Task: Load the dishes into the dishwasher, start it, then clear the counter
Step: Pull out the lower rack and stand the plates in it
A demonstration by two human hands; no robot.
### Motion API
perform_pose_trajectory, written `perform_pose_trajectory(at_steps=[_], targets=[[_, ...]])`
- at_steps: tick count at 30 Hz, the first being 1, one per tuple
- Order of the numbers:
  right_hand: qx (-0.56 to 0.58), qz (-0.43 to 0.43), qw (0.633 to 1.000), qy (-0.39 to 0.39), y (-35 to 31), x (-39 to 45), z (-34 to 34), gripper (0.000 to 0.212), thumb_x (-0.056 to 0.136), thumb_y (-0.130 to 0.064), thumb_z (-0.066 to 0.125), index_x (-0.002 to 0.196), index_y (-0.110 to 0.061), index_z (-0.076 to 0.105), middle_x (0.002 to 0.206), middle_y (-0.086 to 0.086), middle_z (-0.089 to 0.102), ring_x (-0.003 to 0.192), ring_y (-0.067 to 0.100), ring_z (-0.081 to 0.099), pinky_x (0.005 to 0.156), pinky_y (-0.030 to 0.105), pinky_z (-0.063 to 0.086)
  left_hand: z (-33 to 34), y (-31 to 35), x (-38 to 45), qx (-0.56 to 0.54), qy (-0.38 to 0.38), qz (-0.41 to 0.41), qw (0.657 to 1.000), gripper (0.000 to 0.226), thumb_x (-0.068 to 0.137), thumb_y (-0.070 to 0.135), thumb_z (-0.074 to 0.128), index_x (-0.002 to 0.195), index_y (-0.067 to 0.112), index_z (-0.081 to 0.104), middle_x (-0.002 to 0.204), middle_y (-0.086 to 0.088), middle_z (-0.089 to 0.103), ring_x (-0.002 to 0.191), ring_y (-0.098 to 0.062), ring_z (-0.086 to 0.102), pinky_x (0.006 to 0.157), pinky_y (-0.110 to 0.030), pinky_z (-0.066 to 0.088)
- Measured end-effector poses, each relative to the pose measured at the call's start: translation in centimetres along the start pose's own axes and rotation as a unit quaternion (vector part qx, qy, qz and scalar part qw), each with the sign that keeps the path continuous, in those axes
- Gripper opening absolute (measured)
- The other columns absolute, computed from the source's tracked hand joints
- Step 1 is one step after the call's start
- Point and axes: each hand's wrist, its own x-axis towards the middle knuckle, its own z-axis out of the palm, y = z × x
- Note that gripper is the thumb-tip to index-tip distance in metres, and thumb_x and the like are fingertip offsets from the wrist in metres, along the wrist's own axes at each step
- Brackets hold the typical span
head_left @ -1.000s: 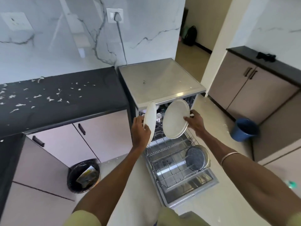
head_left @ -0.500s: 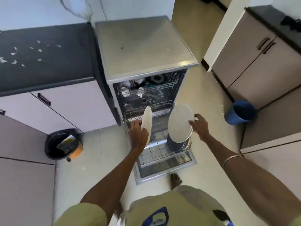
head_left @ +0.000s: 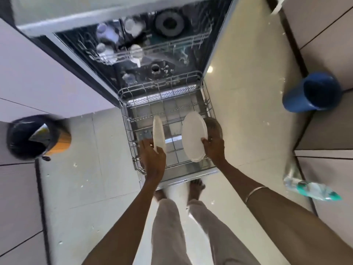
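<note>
Because each plate must drop on edge between the tines, both are held upright over the lower rack (head_left: 131, 131), the landmark here. The left hand (head_left: 152, 159) has its fingers (head_left: 145, 145) clamped on the near rim of the left plate (head_left: 158, 133), which stands edge-on above the rack's left half. The right hand (head_left: 214, 148) has its fingers closed on the right rim of the right plate (head_left: 193, 138), tilted face-left above the rack's right half. Just behind that plate, against the rack's right wall, a grey dish (head_left: 214, 127) already sits, so room on that side looks tight. I judge the rack's middle and far rows the freest, with bare wire showing. Its near edge lies just ahead of the person's feet. The upper rack (head_left: 152, 52), beyond and above, holds blurred cups. Off the rack's left stands a bin (head_left: 24, 138); off its right, a blue bucket (head_left: 313, 92).
</note>
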Motion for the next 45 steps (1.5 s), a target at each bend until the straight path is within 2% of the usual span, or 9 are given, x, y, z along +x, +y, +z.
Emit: perform_pose_trajectory(at_steps=[1, 3, 6, 10, 13, 18, 24, 31, 45], targets=[[0.006, 0.02, 1.0, 0.001, -0.4, 0.4, 1.2, 0.063, 0.072, -0.025, 0.058, 0.131, -0.003, 0.056, 0.129, 0.02, 0.056, 0.112, 0.036, 0.058, 0.095, 0.052, 0.049, 1.6, -0.7, 0.6, 0.0, 0.007, 0.005, 1.0, 0.026, 0.079, -0.004, 0.061, 0.098, 0.007, 0.048, 0.102, -0.013, 0.053, 0.087, -0.018, 0.05, 0.067, -0.009, 0.044], [0.009, 0.059, 0.998, -0.019, -0.4, 1.6, 3.1, 0.046, 0.078, -0.018, 0.059, 0.116, 0.009, 0.061, 0.107, 0.026, 0.065, 0.093, 0.029, 0.061, 0.082, 0.039, 0.05, 4.7, -1.8, 1.5, 0.0, 0.009, 0.012, 1.0, 0.024, 0.078, -0.009, 0.059, 0.097, 0.001, 0.049, 0.101, -0.015, 0.052, 0.082, -0.012, 0.044, 0.063, -0.002, 0.039], [-0.013, 0.072, 0.997, -0.031, 2.1, 3.6, 6.0, 0.031, 0.087, -0.009, 0.063, 0.115, 0.003, 0.064, 0.104, 0.02, 0.069, 0.096, 0.029, 0.064, 0.078, 0.021, 0.039, 9.2, -3.7, 2.3, 0.013, 0.016, 0.006, 1.0, 0.028, 0.077, -0.011, 0.059, 0.098, 0.002, 0.048, 0.102, -0.012, 0.05, 0.075, -0.005, 0.039, 0.059, -0.016, 0.048], [-0.037, 0.073, 0.997, -0.015, 4.2, 5.5, 8.7, 0.029, 0.085, -0.015, 0.063, 0.112, -0.005, 0.067, 0.1, 0.017, 0.071, 0.092, 0.032, 0.066, 0.073, 0.033, 0.05, 14.5, -5.9, 1.7, 0.06, -0.03, 0.022, 0.998, 0.033, 0.082, -0.001, 0.063, 0.111, 0.002, 0.047, 0.112, -0.013, 0.05, 0.089, -0.029, 0.061, 0.07, -0.042, 0.06], [-0.088, 0.068, 0.992, -0.067, 4.4, 5.5, 10.3, 0.034, 0.087, -0.015, 0.063, 0.12, -0.008, 0.065, 0.109, 0.018, 0.069, 0.105, 0.036, 0.062, 0.085, 0.038, 0.048, 17.0, -7.2, 1.4, 0.124, -0.083, 0.015, 0.989, 0.038, 0.088, 0.003, 0.061, 0.122, 0.004, 0.044, 0.122, -0.015, 0.049, 0.099, -0.04, 0.064, 0.073, -0.052, 0.06], [-0.087, 0.076, 0.991, -0.063, 5.5, 5.2, 11.9, 0.039, 0.087, -0.015, 0.063, 0.127, -0.013, 0.063, 0.112, 0.014, 0.07, 0.107, 0.035, 0.063, 0.091, 0.039, 0.05, 17.6, -9.0, 4.5, 0.121, -0.062, -0.052, 0.989, 0.034, 0.089, 0.001, 0.057, 0.121, 0.001, 0.047, 0.115, -0.018, 0.054, 0.093, -0.042, 0.064, 0.072, -0.054, 0.059], [-0.078, 0.068, 0.992, -0.07, 6.6, 6.3, 11.0, 0.041, 0.087, -0.014, 0.063, 0.128, -0.013, 0.062, 0.111, 0.013, 0.071, 0.102, 0.033, 0.066, 0.088, 0.039, 0.054, 18.6, -11.0, 3.5, 0.174, -0.121, -0.118, 0.97, 0.038, 0.096, 0.007, 0.044, 0.134, 0.001, 0.04, 0.116, -0.021, 0.055, 0.1, -0.047, 0.061, 0.078, -0.056, 0.054], [-0.15, 0.078, 0.974, -0.15, 7.8, 6.8, 12.0, 0.043, 0.091, -0.025, 0.06, 0.129, -0.004, 0.055, 0.118, 0.02, 0.064, 0.113, 0.038, 0.059, 0.099, 0.044, 0.047, 20.4, -12.5, -1.4, 0.187, -0.14, -0.191, 0.953, 0.05, 0.09, 0.007, 0.06, 0.135, 0.003, 0.037, 0.121, -0.019, 0.058, 0.105, -0.044, 0.064, 0.086, -0.054, 0.056], [-0.031, 0.074, 0.989, -0.121, 8.7, 4.1, 11.2, 0.053, 0.084, -0.017, 0.068, 0.131, -0.007, 0.046, 0.121, 0.012, 0.064, 0.11, 0.028, 0.062, 0.084, 0.023, 0.046, 18.8, -14.4, -2.0, 0.167, -0.171, -0.114, 0.964, 0.073, 0.084, 0.047, 0.07, 0.139, 0.008, 0.042, 0.132, -0.016, 0.057, 0.114, -0.039, 0.061, 0.091, -0.052, 0.055]])
